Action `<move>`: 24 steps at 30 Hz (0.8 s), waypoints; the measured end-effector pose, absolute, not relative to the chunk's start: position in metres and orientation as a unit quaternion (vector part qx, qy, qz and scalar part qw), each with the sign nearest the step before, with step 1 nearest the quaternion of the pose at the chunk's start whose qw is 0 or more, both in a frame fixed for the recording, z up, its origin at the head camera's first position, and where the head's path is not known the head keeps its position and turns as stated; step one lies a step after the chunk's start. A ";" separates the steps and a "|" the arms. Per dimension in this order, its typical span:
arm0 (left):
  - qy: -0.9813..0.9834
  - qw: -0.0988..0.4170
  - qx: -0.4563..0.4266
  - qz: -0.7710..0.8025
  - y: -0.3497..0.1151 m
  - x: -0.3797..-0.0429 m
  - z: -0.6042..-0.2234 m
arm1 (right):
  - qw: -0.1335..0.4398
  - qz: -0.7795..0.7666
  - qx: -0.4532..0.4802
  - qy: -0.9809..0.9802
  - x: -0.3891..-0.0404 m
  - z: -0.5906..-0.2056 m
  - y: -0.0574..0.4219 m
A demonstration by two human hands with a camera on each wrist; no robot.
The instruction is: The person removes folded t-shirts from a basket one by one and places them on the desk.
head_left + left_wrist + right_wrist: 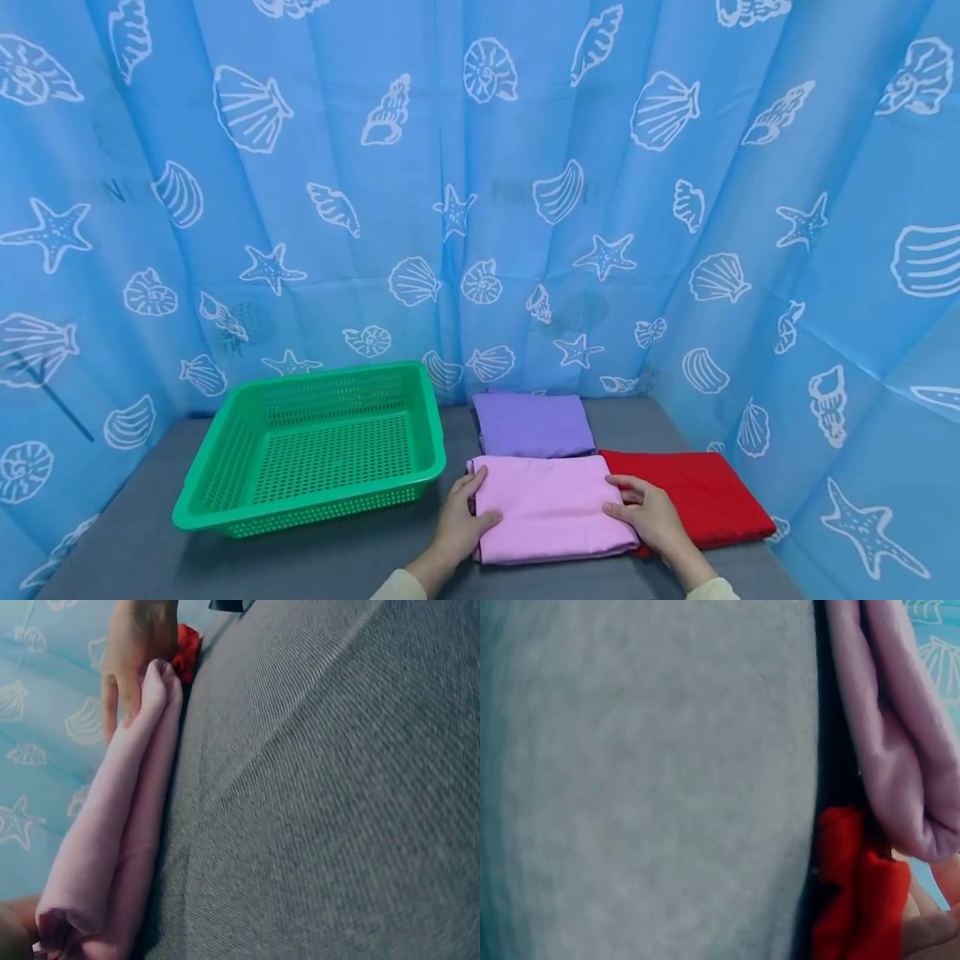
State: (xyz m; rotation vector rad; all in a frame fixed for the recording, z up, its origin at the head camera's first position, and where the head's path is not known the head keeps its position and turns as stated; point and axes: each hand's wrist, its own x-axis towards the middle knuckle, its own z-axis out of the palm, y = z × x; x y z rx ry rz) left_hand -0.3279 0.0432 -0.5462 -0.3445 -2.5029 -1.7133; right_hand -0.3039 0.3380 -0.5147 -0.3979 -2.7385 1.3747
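A folded pink cloth (551,508) lies between my two hands, its layered folds showing along the near side. My left hand (459,517) holds its left edge, thumb on top and fingers along the side. At the opposite edge my right hand (651,512) holds it, with thumb and fingers over the upper face. In the right wrist view the pink fold's end (907,802) sits over the corner of a folded red cloth (859,900). Fingers (926,930) of my right hand show beside them. A folded purple cloth (532,425) lies directly behind the pink one.
A green perforated plastic basket (307,507) stands on the left of the grey-covered table (330,562). Blue curtains (450,250) with white shell and starfish prints enclose the back and sides. The red cloth reaches toward the table's right edge.
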 end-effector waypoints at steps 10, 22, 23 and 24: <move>-0.827 0.046 -0.122 -0.547 0.044 -0.331 -0.550 | 0.020 0.436 -0.125 -0.891 -0.304 -0.513 0.340; -0.850 0.028 -0.150 -0.504 0.031 -0.322 -0.542 | 0.023 0.360 -0.108 -0.926 -0.304 -0.503 0.336; -0.858 0.020 -0.160 -0.488 0.028 -0.318 -0.537 | 0.027 0.349 -0.109 -0.930 -0.303 -0.501 0.336; -0.869 0.014 -0.170 -0.464 0.026 -0.315 -0.531 | 0.033 0.337 -0.112 -0.934 -0.302 -0.498 0.336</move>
